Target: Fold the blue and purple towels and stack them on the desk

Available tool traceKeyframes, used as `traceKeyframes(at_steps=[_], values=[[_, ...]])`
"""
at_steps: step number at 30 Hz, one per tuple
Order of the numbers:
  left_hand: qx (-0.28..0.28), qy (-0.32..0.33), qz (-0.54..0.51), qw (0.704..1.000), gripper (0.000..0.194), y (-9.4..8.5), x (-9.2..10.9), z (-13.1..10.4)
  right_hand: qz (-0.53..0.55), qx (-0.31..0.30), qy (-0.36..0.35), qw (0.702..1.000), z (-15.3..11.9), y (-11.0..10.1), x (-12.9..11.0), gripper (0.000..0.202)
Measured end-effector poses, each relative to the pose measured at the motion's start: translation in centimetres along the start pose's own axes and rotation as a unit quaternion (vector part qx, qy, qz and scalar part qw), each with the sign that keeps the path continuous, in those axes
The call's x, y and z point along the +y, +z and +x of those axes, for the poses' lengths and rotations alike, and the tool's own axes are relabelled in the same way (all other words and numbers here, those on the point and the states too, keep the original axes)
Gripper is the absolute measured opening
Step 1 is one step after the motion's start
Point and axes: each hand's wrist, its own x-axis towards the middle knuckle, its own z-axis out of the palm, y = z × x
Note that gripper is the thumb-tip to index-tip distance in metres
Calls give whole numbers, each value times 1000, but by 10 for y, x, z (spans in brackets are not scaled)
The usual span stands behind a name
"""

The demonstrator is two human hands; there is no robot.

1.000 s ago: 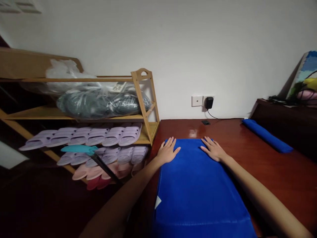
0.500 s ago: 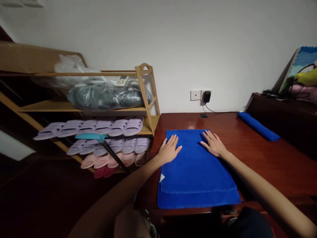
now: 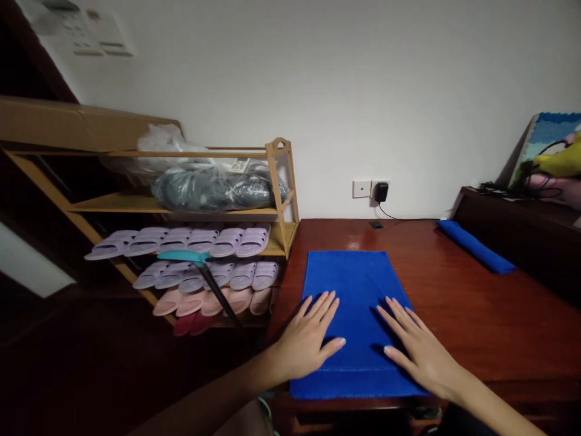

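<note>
A blue towel [image 3: 351, 278], folded over with a stitched hem near its front edge, lies flat on the dark red wooden table [image 3: 458, 327]. My left hand [image 3: 308, 336] is spread over the towel's left side, palm down. On the right side, my right hand [image 3: 415, 345] is likewise stretched out with its fingers apart, partly over the towel's right edge. Neither hand grips anything. Whether the palms press on the cloth or hover just above it, I cannot tell.
A rolled blue towel [image 3: 474, 245] lies at the table's back right, beside a dark raised cabinet [image 3: 512, 224]. Left of the table stands a wooden rack [image 3: 279, 200] with several slippers [image 3: 227, 242]. A turquoise-topped pole [image 3: 184, 257] leans before it. A black charger [image 3: 381, 192] is plugged into the wall.
Both hands have come back towards me, from the towel's far part to its nearer half, fingers still spread. The camera view has tilted up slightly.
</note>
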Motion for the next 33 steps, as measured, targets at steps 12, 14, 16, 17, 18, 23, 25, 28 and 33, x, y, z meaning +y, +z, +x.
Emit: traceKeyframes(at_steps=[12,14,16,17,18,23,25,28,33], values=[[-36,32,11,999,70,12,-23,13,-4,-38,-27,999,26,7,16,69],[-31,31,24,999,69,11,-38,22,-15,-41,-27,999,46,9,22,70],[-27,30,33,999,67,11,-55,32,-22,-43,-28,998,67,13,27,71],[-27,28,37,999,66,11,-65,37,-24,-44,-27,998,78,15,29,72],[-29,25,40,998,66,10,-74,42,-26,-45,-25,998,89,16,31,73],[-49,11,60,997,66,-1,-112,62,-31,-54,-18,998,133,14,30,79],[-51,4,72,996,68,-6,-115,66,-31,-53,-17,998,143,12,26,81],[-33,-37,63,997,67,-6,-106,69,-19,-30,17,999,146,15,23,79],[-2,-173,53,984,70,15,-95,79,-31,-13,99,995,143,31,32,80]])
